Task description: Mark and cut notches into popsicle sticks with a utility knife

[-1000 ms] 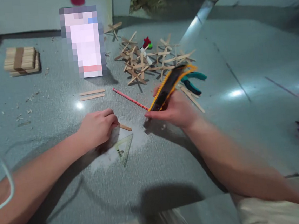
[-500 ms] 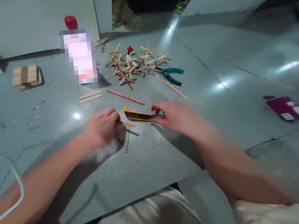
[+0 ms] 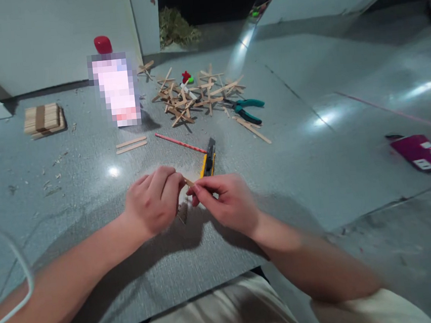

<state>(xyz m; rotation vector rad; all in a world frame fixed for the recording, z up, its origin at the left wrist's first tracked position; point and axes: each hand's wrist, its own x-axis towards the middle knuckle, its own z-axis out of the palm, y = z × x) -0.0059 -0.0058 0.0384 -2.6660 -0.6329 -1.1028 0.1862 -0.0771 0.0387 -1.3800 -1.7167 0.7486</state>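
Note:
Both hands meet at the middle of a grey board (image 3: pixel 88 184). My left hand (image 3: pixel 154 205) is closed with its fingertips pinching a short wooden stick (image 3: pixel 189 182). My right hand (image 3: pixel 225 201) is closed too and pinches the same stick from the right. A yellow and black utility knife (image 3: pixel 208 160) lies on the board just beyond my right fingers, apart from them. A red pencil (image 3: pixel 179 142) lies behind the knife. A clear set square (image 3: pixel 183 213) shows only partly under my hands.
A pile of glued stick crosses (image 3: pixel 190 95) sits at the back, with teal pliers (image 3: pixel 246 109) to its right. Two loose sticks (image 3: pixel 131 144), a red-capped bottle (image 3: pixel 115 85) and a stack of sticks (image 3: pixel 43 119) are on the left. A purple packet (image 3: pixel 422 151) lies far right.
My right hand brought the utility knife down, laid it on the board and let go. It then moved left and joined my left hand on the short stick.

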